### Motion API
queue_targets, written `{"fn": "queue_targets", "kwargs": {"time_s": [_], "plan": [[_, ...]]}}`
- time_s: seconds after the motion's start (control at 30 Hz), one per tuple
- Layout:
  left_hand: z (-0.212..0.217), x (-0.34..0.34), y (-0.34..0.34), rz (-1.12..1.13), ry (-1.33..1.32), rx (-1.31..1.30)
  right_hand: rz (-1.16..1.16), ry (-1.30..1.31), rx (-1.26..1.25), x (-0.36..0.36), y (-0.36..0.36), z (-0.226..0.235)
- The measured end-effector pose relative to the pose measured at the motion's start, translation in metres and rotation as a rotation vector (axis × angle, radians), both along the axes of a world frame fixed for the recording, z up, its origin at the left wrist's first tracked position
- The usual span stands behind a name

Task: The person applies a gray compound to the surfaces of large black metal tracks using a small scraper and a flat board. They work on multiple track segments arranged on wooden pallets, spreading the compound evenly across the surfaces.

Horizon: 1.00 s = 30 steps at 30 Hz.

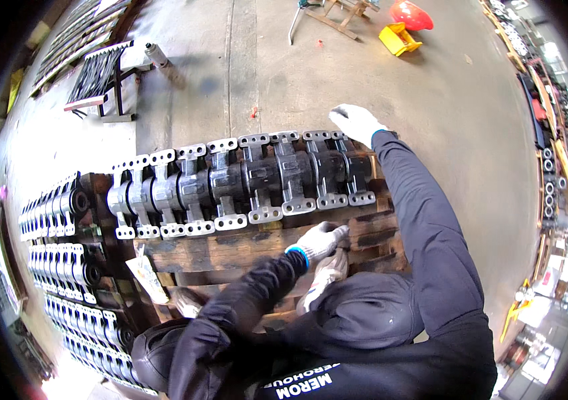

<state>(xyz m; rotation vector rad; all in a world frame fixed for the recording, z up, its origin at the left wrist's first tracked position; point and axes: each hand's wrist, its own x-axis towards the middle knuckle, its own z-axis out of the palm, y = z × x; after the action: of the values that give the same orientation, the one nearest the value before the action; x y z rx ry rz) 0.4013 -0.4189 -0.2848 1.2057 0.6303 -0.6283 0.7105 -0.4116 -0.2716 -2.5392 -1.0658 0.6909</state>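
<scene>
A row of black cylindrical metal parts that look like track rollers [262, 175], with silvery drilled end flanges, lies side by side on a wooden pallet [217, 250]. My right hand [357, 125], in a white glove, is stretched out past the far side of the row's right end. Its fingers are bent together; anything in them is hidden. On the near side, my left hand [323, 241], also gloved, is closed just below the flanges and above my shoe [327, 273]. I cannot make out whether it holds anything.
More rollers [74, 267] stand in rows to the left. A white bottle or packet [147, 279] lies on the pallet. Beyond are a metal rack [101, 77], a spray can [156, 55], a yellow bin [399, 40] and a red helmet-like object [412, 15]. Shelving lines the right.
</scene>
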Motion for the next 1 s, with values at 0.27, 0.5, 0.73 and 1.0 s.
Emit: {"fn": "queue_targets", "kwargs": {"time_s": [0.27, 0.5, 0.73, 1.0], "plan": [[-0.016, 0.054, -0.069, 1.005, 0.08, -0.607, 0.327, 0.145, -0.217, 0.03, 0.001, -0.051], [-0.037, 0.073, -0.084, 1.164, 0.036, -0.577, 0.488, -0.038, -0.076, 0.023, -0.008, -0.076], [-0.05, 0.07, -0.091, 1.157, -0.034, -0.442, 0.388, -0.012, -0.134, 0.013, -0.005, -0.065], [-0.04, 0.065, -0.081, 1.119, -0.077, -0.471, 0.266, 0.076, -0.303, 0.017, 0.002, -0.06]]}}
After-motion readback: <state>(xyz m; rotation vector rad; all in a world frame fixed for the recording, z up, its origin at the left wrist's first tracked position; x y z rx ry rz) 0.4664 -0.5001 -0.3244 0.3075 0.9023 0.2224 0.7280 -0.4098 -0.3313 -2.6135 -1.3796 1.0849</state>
